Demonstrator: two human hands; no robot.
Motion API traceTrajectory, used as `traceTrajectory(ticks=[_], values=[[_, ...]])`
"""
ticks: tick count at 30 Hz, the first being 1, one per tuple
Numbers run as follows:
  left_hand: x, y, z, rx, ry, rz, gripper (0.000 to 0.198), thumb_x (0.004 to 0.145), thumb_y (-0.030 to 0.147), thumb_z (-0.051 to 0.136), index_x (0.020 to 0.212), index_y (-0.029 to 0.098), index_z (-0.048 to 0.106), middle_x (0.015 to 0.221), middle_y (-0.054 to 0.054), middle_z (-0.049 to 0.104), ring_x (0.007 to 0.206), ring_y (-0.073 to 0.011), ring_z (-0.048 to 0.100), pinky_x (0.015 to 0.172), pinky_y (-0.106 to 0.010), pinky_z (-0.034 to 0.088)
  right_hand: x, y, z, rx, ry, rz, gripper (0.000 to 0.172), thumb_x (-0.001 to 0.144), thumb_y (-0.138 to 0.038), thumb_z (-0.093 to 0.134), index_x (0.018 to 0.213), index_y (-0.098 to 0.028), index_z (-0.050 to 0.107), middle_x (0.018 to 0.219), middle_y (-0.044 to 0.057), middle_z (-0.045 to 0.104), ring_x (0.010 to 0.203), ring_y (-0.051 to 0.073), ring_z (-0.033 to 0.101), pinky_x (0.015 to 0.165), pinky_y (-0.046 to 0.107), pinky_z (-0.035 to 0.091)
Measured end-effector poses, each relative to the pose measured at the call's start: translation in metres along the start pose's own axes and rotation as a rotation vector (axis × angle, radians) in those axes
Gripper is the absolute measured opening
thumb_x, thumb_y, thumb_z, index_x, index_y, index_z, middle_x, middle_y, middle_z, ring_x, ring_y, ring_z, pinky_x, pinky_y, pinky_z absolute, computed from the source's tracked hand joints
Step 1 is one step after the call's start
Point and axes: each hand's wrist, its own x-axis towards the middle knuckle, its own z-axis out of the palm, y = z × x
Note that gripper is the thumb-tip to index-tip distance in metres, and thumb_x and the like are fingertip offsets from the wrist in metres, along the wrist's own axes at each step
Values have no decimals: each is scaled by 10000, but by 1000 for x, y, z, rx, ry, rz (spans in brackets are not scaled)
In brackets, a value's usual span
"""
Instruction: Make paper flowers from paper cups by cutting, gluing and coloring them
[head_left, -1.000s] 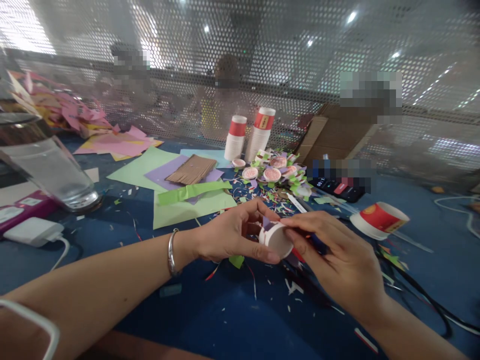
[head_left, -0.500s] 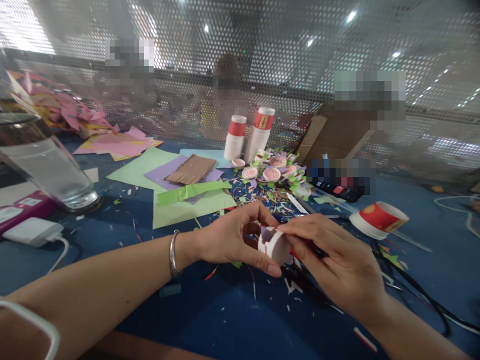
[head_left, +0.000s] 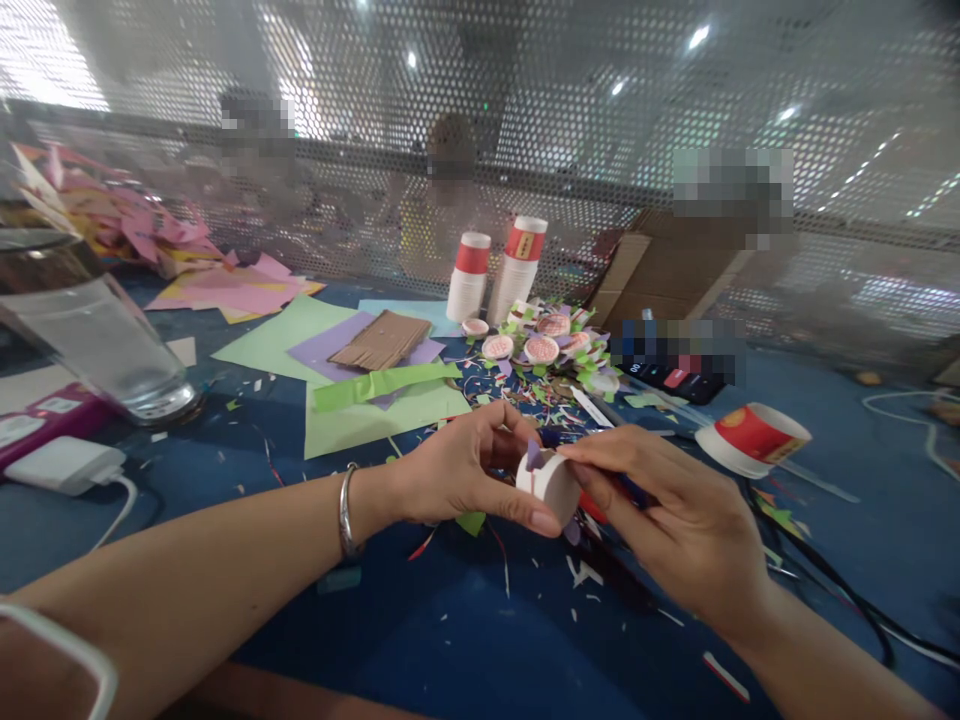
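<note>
My left hand (head_left: 480,470) holds a short white cut-down paper cup (head_left: 553,488) from the left, thumb on the near side and fingers curled behind. The cup is tilted, and a small purple paper piece (head_left: 534,456) sticks up from its edge. My right hand (head_left: 667,520) pinches the cup's right edge with thumb and fingertips; anything small between those fingertips is hidden. Just behind the hands lie paper scraps and a heap of cut cup bottoms (head_left: 541,350) with green and purple bits attached.
Two stacks of paper cups (head_left: 469,290) stand at the back. Coloured paper sheets (head_left: 390,415) and a piece of corrugated cardboard (head_left: 382,339) lie left of centre. A water glass (head_left: 124,340) stands left. On the right are a cut red cup (head_left: 757,440), a phone (head_left: 675,372) and black cables (head_left: 817,565).
The cup has turned slightly in my fingers, and the purple piece now stands up higher above its edge. Both hands stay in almost the same place.
</note>
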Motion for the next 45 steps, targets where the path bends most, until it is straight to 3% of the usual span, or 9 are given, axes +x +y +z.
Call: traceTrajectory(ticks=[11, 23, 29, 35, 45], values=[[3, -2, 1, -85, 86, -64, 496, 572, 218, 950, 939, 162, 622, 837, -2, 729, 776, -117, 687, 774, -281, 529, 0, 7, 0, -49, 35, 17, 218, 920, -70, 631, 1046, -225, 716, 921, 26, 747, 840, 155, 718, 737, 280, 583], [1, 3, 0, -47, -16, -36, 383, 687, 213, 888, 1009, 166, 686, 894, 7, 729, 820, -90, 678, 849, -260, 526, 0, 6, -1, -33, 32, -8, 261, 904, -27, 635, 1061, -219, 713, 941, 23, 745, 869, 146, 711, 771, 270, 566], [1, 5, -1, 24, -10, -64, 333, 713, 207, 855, 1006, 149, 709, 875, 0, 727, 811, -101, 665, 857, -276, 527, -1, 6, 0, -2, -6, 22, 251, 919, -39, 627, 1077, -220, 701, 957, 28, 734, 877, 146, 696, 800, 285, 554], [0, -1, -2, 90, 17, -52, 355, 742, 269, 845, 1044, 145, 704, 886, -18, 731, 804, -108, 659, 810, -279, 502, -3, 6, 0, -10, -22, 28, 251, 924, -39, 625, 1084, -219, 696, 968, 27, 730, 889, 136, 692, 812, 273, 545], [0, 0, -2, 185, -21, -17, 205, 827, 242, 747, 1002, 156, 683, 861, -12, 713, 783, -101, 645, 762, -252, 486, -3, 8, 3, 6, -52, 66, 203, 925, -70, 649, 1041, -230, 696, 940, 15, 709, 861, 132, 677, 788, 262, 533]])
